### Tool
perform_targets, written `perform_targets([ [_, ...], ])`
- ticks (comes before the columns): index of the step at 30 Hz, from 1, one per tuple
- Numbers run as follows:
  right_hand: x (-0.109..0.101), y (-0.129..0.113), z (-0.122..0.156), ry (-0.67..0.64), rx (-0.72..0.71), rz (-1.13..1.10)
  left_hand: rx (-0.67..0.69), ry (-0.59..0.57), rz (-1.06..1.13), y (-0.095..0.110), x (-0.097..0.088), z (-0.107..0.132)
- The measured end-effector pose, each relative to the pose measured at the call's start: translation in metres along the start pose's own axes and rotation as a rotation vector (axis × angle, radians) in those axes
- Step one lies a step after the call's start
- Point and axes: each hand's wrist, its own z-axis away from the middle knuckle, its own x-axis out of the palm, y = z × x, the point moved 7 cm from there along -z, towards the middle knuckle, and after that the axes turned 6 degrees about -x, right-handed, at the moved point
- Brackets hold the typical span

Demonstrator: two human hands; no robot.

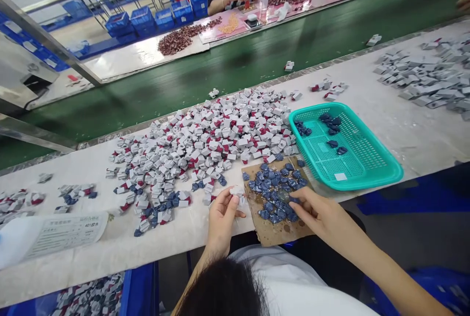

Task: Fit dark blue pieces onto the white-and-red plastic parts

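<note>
Two hands at the counter. Left hand: fingers pinched on a small white part. Right hand: fingers together, tips on blue parts, grip unclear. Those sit on a cardboard sheet. Teal basket tray beside it, white-red parts heap left. Green conveyor belt beyond, blue crates across the room.
</note>
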Motion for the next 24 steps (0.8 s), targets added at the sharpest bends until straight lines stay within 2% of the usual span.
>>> perform_targets([
  [3, 0.006, 0.001, -0.007, -0.11, -0.076, 0.107, -0.008, -0.016, 0.01, -0.005, 0.003, 0.002],
  [8, 0.017, 0.001, -0.018, -0.237, -0.096, 0.29, -0.019, -0.046, 0.046, -0.01, 0.006, 0.002],
  [14, 0.026, -0.007, -0.03, -0.387, -0.119, 0.497, -0.1, -0.049, 0.099, -0.016, 0.008, 0.003],
  [19, 0.026, -0.007, -0.035, -0.403, -0.135, 0.551, -0.1, -0.056, 0.152, -0.013, 0.009, 0.005],
  [24, 0.017, -0.011, -0.034, -0.38, -0.193, 0.47, -0.086, -0.065, 0.198, -0.01, 0.012, 0.005],
])
